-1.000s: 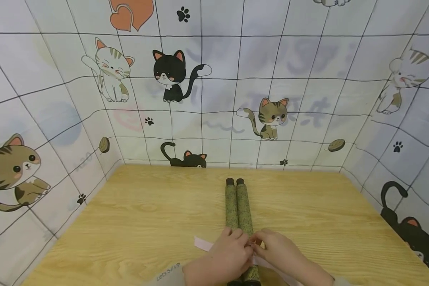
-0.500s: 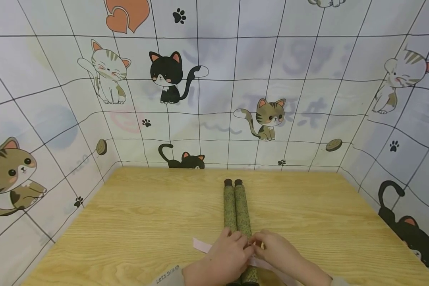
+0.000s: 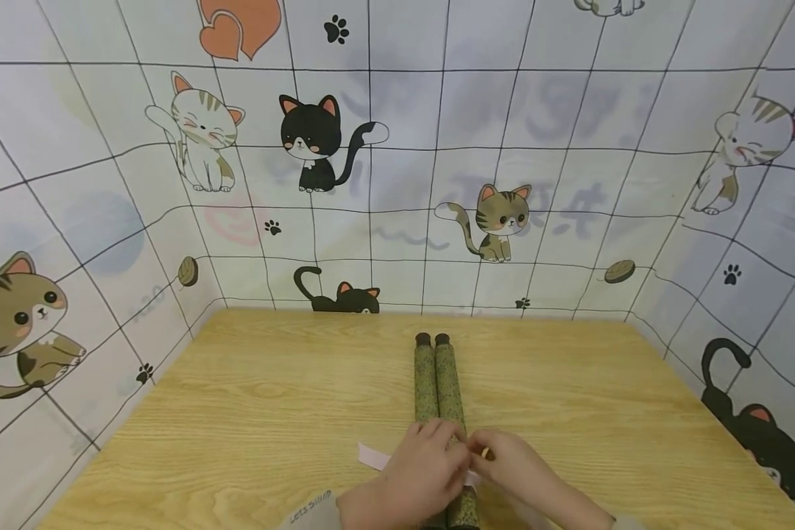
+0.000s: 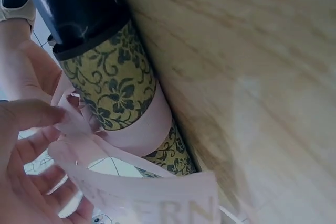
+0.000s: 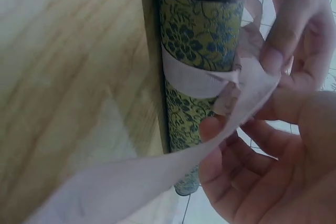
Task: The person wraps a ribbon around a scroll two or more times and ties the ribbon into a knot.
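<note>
Two long scrolls (image 3: 440, 383) lie side by side on the table, covered in green-gold floral brocade with black end knobs (image 4: 79, 9). A pale pink ribbon (image 5: 194, 80) wraps round them near their close end, gathered into a loop or knot on top. My left hand (image 3: 417, 471) lies over the scrolls and pinches the ribbon between thumb and fingers. Just to its right, my right hand (image 3: 520, 467) pinches another part of the ribbon, fingertips almost meeting the left's. One loose ribbon tail (image 4: 152, 198), with printed letters, hangs in the left wrist view. The knot itself is partly hidden by fingers.
The wood-grain table (image 3: 291, 397) runs back to a white cloth wall (image 3: 397, 147) printed with grid lines and cartoon cats. Similar walls close in the left and right sides. A ribbon end (image 3: 373, 456) pokes out left of the left hand.
Both hands stay at the same spot over the scrolls, with small finger shifts at the ribbon. The ribbon's right tail has dropped largely out of sight below the right hand. The head view shifted slightly.
</note>
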`<action>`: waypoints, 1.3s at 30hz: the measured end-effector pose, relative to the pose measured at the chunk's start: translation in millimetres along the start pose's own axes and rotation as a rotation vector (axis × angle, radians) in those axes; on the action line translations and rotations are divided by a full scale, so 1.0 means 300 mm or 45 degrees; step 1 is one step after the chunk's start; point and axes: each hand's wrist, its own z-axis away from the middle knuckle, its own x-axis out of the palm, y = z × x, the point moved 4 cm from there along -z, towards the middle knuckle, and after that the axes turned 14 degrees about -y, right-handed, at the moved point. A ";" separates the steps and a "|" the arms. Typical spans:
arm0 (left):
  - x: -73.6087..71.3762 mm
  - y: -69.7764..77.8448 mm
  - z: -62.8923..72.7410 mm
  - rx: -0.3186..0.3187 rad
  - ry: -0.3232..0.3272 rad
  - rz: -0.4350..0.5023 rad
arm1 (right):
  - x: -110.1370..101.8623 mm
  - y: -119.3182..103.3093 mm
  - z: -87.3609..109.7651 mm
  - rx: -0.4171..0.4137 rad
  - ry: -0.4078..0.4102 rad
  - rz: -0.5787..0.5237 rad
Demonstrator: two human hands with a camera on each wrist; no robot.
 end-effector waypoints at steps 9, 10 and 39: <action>0.009 -0.022 -0.014 -0.067 -0.061 0.172 | 0.005 -0.014 0.018 -0.010 0.071 -0.115; 0.011 -0.023 -0.015 -0.072 -0.069 0.183 | 0.007 -0.015 0.020 -0.004 0.081 -0.131; 0.047 -0.045 -0.036 -0.313 -0.341 0.297 | 0.047 -0.033 0.046 -0.133 -0.016 -0.466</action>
